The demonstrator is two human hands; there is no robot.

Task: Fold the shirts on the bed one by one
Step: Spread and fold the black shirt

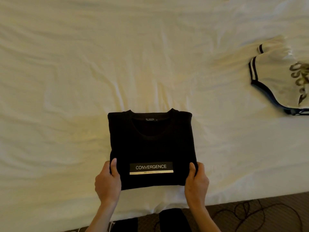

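A black shirt lies folded into a neat rectangle near the front edge of the bed, collar away from me, with a "CONVERGENCE" label on its front. My left hand grips its lower left corner, thumb on top. Gripping the lower right corner the same way is my right hand. A white shirt with dark striped trim and a gold print lies at the right edge of the view, partly cut off.
The bed's white sheet is wrinkled and spreads wide to the left and behind the black shirt. The bed's front edge runs just below my hands, with patterned brown carpet beyond it.
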